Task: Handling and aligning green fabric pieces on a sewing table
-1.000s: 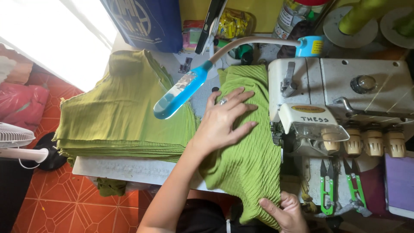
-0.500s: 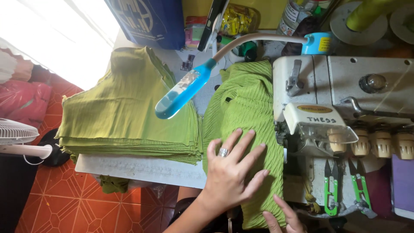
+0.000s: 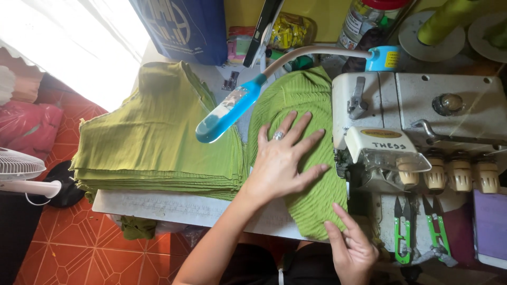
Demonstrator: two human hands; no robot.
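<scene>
1. The right hand (image 3: 353, 248) sits nearest the person, at the bottom edge of the view. Its fingers are loosely spread and its fingertips rest on the near end of the ribbed green cloth (image 3: 311, 174). It pinches nothing that can be seen, and whether the thumb hooks under the hem cannot be told.
2. The left hand (image 3: 282, 161) lies just beyond it, palm down and flat on the middle of the same cloth, all fingers fanned wide, a ring on one finger. It presses rather than grasps; nothing is closed inside it.
3. The ribbed green cloth runs under both hands as one long strip, from the table's near edge away towards the far side, touching the base of the sewing machine (image 3: 417, 121), which stands right of the left hand.
4. Right of the right hand, two small green-handled snips (image 3: 417, 229) hang on the machine's front, below a row of cream knobs (image 3: 459, 174).
5. Left of the left hand, touching the strip's edge, lies a stack of folded green fabric (image 3: 153, 142) on the pale table (image 3: 174, 208).
6. Just beyond the left hand's fingertips a blue lamp (image 3: 227, 113) on a bent neck hangs over the gap between stack and strip.
7. Farther off stand a dark blue bag (image 3: 182, 29), a jar with a red lid (image 3: 369, 24) and green thread cones (image 3: 449, 18).
8. Far left of the hands, on the orange tiled floor (image 3: 63, 243), are a white fan (image 3: 21, 174) and pink cloth (image 3: 26, 126).
</scene>
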